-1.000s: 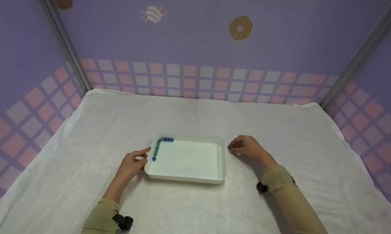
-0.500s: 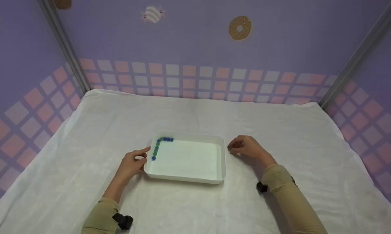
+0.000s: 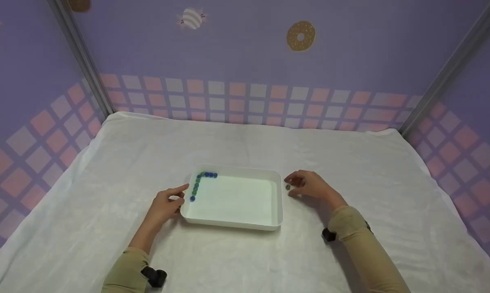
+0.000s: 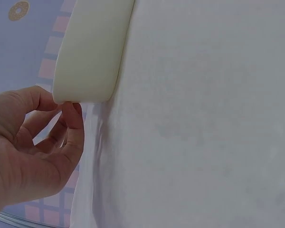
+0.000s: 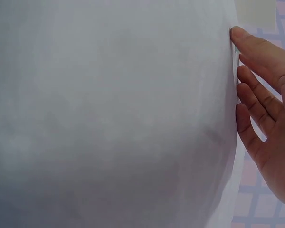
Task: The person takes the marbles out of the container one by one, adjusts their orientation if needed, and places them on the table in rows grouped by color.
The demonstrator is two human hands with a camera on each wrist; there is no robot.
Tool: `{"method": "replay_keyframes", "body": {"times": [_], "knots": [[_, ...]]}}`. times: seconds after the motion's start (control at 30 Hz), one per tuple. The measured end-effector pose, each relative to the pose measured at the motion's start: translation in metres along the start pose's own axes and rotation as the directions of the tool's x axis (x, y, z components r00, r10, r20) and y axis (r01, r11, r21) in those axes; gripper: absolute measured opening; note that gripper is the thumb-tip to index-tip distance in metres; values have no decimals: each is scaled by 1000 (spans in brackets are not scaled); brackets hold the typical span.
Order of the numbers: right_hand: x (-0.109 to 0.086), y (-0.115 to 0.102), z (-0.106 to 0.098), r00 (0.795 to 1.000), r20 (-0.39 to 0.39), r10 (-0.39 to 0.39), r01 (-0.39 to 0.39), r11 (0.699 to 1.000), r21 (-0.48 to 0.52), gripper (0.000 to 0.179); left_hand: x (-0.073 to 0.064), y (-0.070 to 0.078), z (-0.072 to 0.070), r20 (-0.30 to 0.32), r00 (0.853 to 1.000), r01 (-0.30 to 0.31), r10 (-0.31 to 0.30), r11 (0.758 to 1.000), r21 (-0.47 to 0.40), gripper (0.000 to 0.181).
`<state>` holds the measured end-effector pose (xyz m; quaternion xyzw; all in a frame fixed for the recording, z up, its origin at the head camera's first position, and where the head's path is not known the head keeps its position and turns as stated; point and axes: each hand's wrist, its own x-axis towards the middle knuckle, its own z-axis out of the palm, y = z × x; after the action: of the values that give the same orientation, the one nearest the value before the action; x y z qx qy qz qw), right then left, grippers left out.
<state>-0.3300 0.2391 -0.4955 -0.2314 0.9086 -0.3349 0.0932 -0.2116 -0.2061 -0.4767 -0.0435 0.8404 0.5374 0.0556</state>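
A shallow white tray (image 3: pixel 236 223) stands on the white cloth. My left hand (image 3: pixel 167 205) holds its left end, with the index finger at the rim and the thumb against the outer wall in the left wrist view. Blue and green glass marbles (image 3: pixel 196 187) line the tray's left and back walls in an L shape. Just right of the tray lies one dark greenish marble (image 3: pixel 288 187). Around it, my right hand (image 3: pixel 310 185) has thumb and fingers spread apart, fingertips close to the cloth. The right wrist view hides this marble.
White cloth (image 3: pixel 245 260) covers the table and runs to purple panels (image 3: pixel 245 49) with pink and white squares at the back and sides. Grey posts (image 3: pixel 82 57) stand at the back corners. A black wrist camera (image 3: pixel 328 235) sits on each sleeve.
The right hand's thumb and fingers have parted, and the marble they pinched now shows on the cloth between them. The left hand and tray stay almost where they were.
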Motion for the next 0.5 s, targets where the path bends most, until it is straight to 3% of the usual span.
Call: {"method": "replay_keyframes", "body": {"times": [0.5], "knots": [[0, -3, -2, 999, 40, -13, 13, 1000, -4, 43, 0, -1, 0, 18, 1000, 18, -18, 999, -39, 47]]}}
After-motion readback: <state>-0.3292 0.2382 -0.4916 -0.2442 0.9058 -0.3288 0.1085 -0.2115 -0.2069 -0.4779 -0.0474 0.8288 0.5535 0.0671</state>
